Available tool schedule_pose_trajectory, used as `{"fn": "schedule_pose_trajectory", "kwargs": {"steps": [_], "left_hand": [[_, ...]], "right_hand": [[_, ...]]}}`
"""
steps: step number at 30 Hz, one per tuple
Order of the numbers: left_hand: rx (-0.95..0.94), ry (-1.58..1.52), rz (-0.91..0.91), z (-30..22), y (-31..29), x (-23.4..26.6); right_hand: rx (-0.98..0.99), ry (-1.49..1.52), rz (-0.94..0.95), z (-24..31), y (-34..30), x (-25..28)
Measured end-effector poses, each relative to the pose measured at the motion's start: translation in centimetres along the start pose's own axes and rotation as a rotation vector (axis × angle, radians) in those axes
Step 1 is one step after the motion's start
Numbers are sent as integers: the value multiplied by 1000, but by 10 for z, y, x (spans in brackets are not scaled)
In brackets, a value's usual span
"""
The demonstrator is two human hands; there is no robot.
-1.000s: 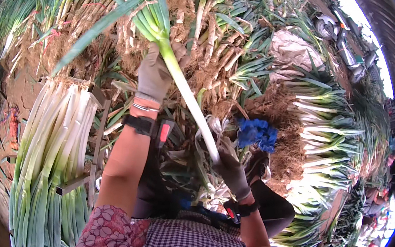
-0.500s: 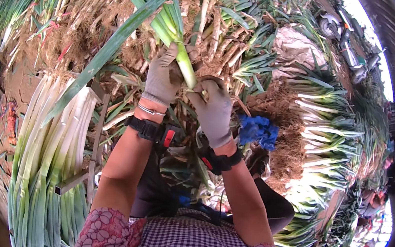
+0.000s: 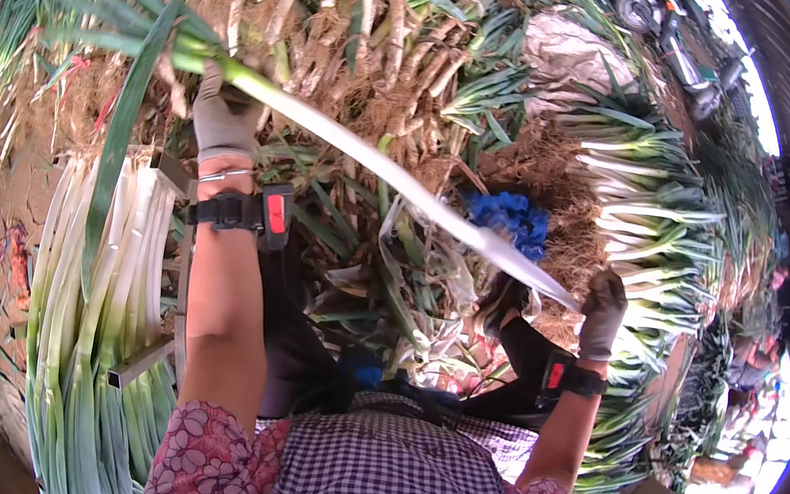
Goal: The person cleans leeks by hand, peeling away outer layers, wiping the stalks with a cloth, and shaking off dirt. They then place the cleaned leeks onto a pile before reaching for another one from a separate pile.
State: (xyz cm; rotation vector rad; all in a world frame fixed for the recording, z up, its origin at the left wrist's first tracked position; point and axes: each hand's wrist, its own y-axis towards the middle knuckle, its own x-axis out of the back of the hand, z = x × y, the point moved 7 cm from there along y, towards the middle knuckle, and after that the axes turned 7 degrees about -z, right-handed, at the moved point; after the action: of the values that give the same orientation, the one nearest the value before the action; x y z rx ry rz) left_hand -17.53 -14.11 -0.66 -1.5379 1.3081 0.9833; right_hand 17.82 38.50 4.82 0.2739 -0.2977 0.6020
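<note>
My left hand (image 3: 224, 114), in a pale work glove, is closed around a long green onion (image 3: 358, 149) just below its leaves. The leaves fan to the left, and one long leaf hangs down over the stacked onions. The white stem slants down to the right, tapering and blurred toward my right hand (image 3: 602, 312). That gloved hand is closed at the thin pale end, in front of the row of onions on the right. Whether it grips the stem itself or a peeled outer layer, I cannot tell.
Trimmed green onions (image 3: 113, 238) lie in a metal rack (image 3: 143, 361) at the left. Unpeeled, rooty onions (image 3: 392, 55) heap up ahead, and a rooted row (image 3: 654, 233) lines the right. Blue crumpled plastic (image 3: 511, 223), a pale sack (image 3: 573, 58) and peelings (image 3: 409, 290) lie around.
My hands have spread far apart. The left moved left and slightly up with the onion, whose leaves now point left; the right swept right and down from the stem's lower end.
</note>
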Motion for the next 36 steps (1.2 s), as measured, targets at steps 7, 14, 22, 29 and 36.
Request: {"fn": "schedule_pose_trajectory", "kwargs": {"steps": [7, 14, 22, 29, 36], "left_hand": [[-121, 23, -14, -25, 10, 34], [31, -16, 31, 38, -18, -26], [215, 270, 130, 110, -74, -63], [450, 369, 256, 149, -110, -61], [387, 516, 232, 139, -88, -45]], "right_hand": [[-203, 31, -523, -77, 30, 172], [327, -169, 654, 99, -54, -92], [730, 101, 579, 236, -53, -281], [949, -499, 347, 252, 16, -341], [233, 520, -263, 164, 97, -108]]}}
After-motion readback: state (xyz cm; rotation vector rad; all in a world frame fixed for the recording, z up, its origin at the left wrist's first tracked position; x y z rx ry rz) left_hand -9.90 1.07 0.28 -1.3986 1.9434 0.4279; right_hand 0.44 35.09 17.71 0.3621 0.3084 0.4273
